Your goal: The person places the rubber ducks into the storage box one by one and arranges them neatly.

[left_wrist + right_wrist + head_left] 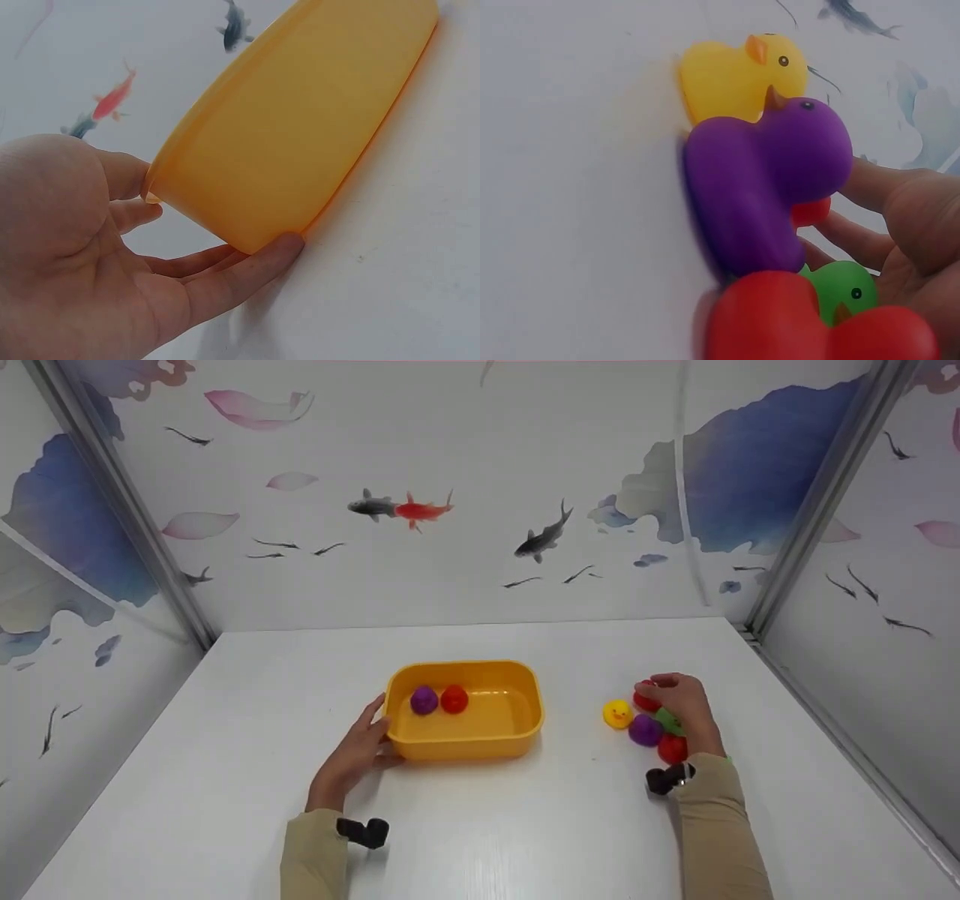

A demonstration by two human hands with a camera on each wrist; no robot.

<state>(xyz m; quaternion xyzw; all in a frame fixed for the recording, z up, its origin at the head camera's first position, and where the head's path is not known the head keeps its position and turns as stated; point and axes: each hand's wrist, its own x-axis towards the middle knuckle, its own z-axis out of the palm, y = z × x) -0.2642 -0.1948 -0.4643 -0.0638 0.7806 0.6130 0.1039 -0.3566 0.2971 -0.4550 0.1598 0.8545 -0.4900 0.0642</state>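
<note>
My left hand (358, 751) holds the left end of a yellow plastic basin (465, 748), its fingers and thumb spread around the corner. The left wrist view shows fingertips at the basin's rim (169, 146) and a digit along its lower edge. Inside the basin sit a purple rubber duck (424, 700) and a red rubber duck (454, 700). My right hand (690, 709) pinches another red rubber duck (646, 695) at the back of a cluster. In the right wrist view that duck is mostly hidden behind a purple duck (739, 195).
Close to the right hand are a yellow duck (618, 714), a green duck (845, 292) and a nearer red duck (772, 319). Decorated panels enclose the white table (510, 832) at the back and both sides.
</note>
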